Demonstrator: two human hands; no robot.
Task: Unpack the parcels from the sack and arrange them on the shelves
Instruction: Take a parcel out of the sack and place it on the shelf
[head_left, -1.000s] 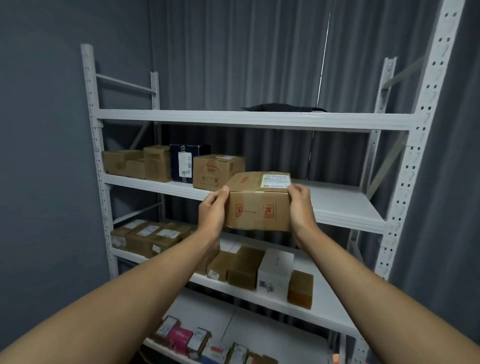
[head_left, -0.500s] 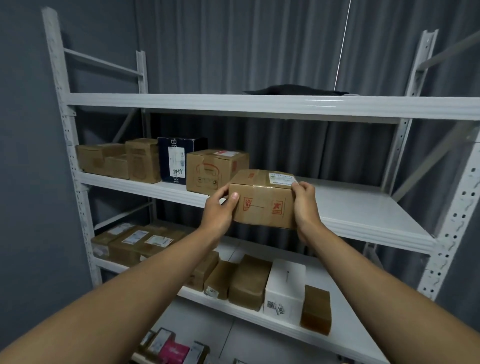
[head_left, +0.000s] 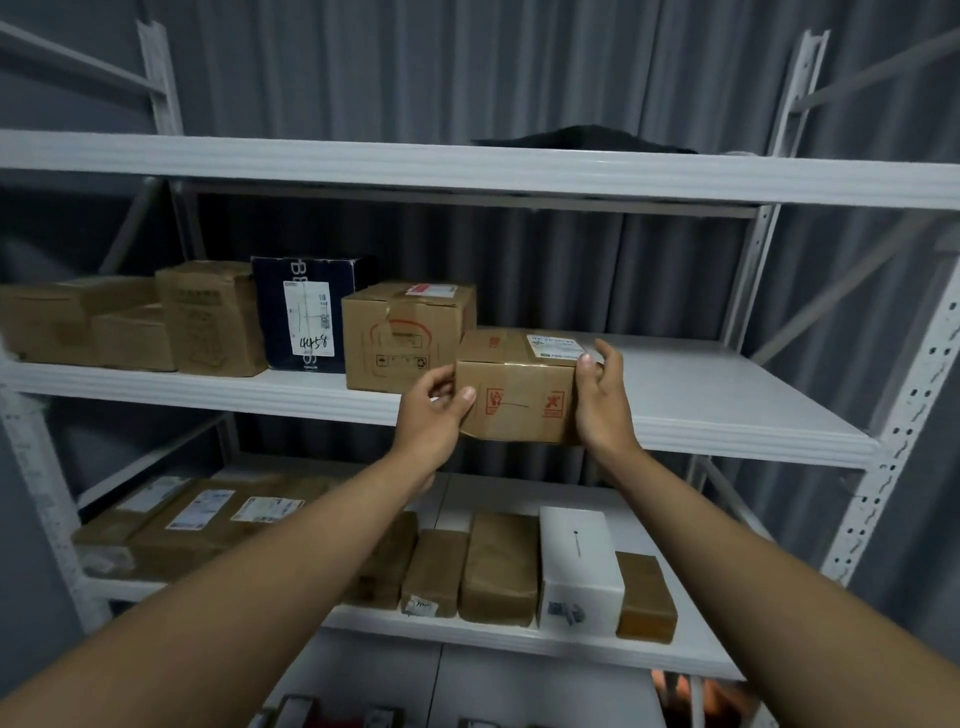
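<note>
From the head view, your left hand and right hand clasp the cardboard parcel between them at the middle shelf edge; slide it level beside the taped box past your left hand; beyond that, the dark box label reads "4458"; the parcel's own label is illegible.

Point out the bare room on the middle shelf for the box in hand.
Middle shelf: bare from the taped carton rightward to the right upright, behind and beside the held box. Left of that carton it is crowded: navy box and brown cartons, packed close.
</note>
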